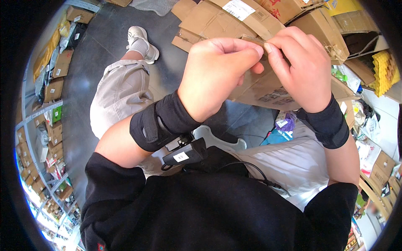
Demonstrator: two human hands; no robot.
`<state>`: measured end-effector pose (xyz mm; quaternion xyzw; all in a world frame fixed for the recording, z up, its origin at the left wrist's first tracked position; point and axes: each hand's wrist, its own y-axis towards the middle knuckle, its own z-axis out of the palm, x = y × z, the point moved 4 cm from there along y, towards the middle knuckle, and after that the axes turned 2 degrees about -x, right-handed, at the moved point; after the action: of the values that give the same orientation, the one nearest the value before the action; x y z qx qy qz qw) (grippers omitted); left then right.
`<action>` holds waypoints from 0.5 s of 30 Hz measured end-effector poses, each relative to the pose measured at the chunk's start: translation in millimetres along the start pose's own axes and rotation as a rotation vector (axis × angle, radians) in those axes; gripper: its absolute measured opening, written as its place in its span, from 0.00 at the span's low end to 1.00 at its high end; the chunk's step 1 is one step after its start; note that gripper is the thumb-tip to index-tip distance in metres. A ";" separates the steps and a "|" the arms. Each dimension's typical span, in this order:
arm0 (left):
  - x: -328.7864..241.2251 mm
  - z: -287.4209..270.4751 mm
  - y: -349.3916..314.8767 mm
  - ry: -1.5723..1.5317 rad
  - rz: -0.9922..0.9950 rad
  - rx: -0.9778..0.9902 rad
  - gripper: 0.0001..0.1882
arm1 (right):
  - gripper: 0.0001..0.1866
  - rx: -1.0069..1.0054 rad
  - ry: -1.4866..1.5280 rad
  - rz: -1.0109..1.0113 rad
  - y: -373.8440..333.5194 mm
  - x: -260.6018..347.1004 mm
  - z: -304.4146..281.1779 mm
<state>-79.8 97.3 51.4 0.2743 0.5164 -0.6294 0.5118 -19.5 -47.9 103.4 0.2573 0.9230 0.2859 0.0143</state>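
My left hand (222,73) is closed, its thumb and forefinger pinched together at the upper edge of a brown cardboard box (268,88). Right beside it, my right hand (300,62) pinches at the same edge, the thumb tip almost meeting the left fingertips. A strip of corrugated edge shows between the two hands. The fingers hide the exact spot they grip. Dark printing runs along the lower part of the box's side, which stands tilted in front of my lap. Black bands wrap both my wrists.
More cardboard boxes (213,23) lie beyond my hands, and another stack (322,33) rises at the far right. Yellow foam (382,71) sits at the right. Shelves of parcels (54,138) line the left. A black device with a cable (186,154) hangs by my left wrist.
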 end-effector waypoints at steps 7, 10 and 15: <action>-9.6 5.5 -5.4 -0.005 -0.034 -0.017 0.12 | 0.05 -0.019 0.003 -0.008 1.7 2.9 -4.6; -10.4 4.2 -4.7 -0.086 -0.060 -0.006 0.10 | 0.05 -0.013 0.007 -0.005 0.7 3.3 -5.2; -9.1 3.5 -3.0 -0.122 -0.093 -0.004 0.09 | 0.05 -0.005 0.019 -0.005 0.3 6.2 -8.3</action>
<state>-79.0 97.1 61.6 0.2101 0.4977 -0.6670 0.5131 -26.2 -49.0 111.3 0.2522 0.9230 0.2906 0.0071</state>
